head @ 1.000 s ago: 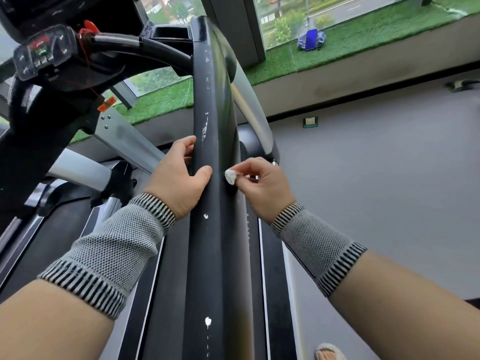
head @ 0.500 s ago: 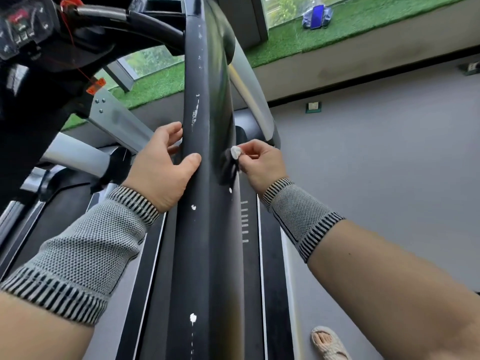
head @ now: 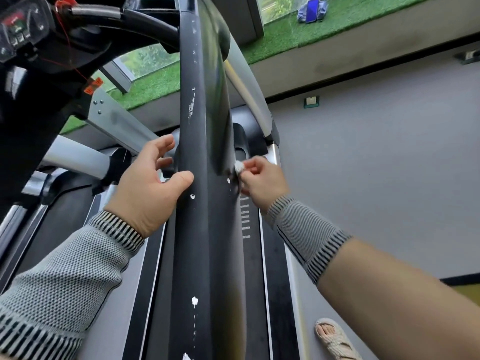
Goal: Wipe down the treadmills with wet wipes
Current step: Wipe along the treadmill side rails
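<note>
A black treadmill handrail (head: 205, 141) runs up the middle of the view, with white chips and scuffs along it. My left hand (head: 149, 188) rests against the rail's left side, thumb on its front face and fingers loosely spread behind it. My right hand (head: 259, 180) pinches a small balled white wet wipe (head: 238, 167) and presses it against the rail's right edge. Both wrists wear grey knit sleeves with striped cuffs.
The treadmill console (head: 23, 27) with a red safety cord sits at the upper left. The belt and side rails (head: 249, 255) lie below. A grey floor (head: 376, 165) spreads to the right, a sandalled foot (head: 333, 339) at the bottom. Green turf (head: 298, 32) lines the window ledge.
My left hand's fingers have loosened and spread off the rail. My right hand with the wipe has stayed at the rail's right edge. The view has shifted slightly.
</note>
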The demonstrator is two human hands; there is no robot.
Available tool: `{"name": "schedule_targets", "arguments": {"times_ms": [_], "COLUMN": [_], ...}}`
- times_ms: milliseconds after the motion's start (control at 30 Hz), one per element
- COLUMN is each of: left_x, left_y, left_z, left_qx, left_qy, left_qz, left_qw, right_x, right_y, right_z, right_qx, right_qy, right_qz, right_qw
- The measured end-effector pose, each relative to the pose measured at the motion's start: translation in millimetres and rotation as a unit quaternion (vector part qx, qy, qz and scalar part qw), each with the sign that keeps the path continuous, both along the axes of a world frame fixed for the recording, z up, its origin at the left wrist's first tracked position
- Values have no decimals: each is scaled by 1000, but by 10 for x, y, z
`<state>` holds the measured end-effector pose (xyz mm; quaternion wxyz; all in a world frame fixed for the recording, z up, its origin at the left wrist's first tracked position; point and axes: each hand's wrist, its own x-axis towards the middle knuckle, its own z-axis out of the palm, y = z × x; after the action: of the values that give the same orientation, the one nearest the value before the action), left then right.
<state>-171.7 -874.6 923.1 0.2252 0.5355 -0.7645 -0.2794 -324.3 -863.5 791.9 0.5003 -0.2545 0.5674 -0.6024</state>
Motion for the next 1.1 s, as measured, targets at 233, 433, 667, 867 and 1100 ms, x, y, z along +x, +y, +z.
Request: {"name": "schedule_targets", "arguments": {"times_ms": [233,433,667,867,1100], "left_x": [-31,-49,-29,27,59], "left_y": [102,162,269,288,305], "left_z": [0,4,19,-22,1], "left_qx": [-15,-30,-45,-57,-38], "left_qy": [-1,-7,-41,-78,-96], "left_qz": [-24,-31,-31,-43,-71], "left_qw": [1000,999,998,994,992], "right_x": [15,115,126,81,189], "right_y": [-13,302,412,303,668], "right_z": [-74,-8,193,354,399], "right_qx": [17,-8,-57,-74,-101], "right_qy": [-10,8,50,87,93], "right_qz": [-3,-4,-16,-45,0], "right_qw": [1000,1000,997,992,991]}}
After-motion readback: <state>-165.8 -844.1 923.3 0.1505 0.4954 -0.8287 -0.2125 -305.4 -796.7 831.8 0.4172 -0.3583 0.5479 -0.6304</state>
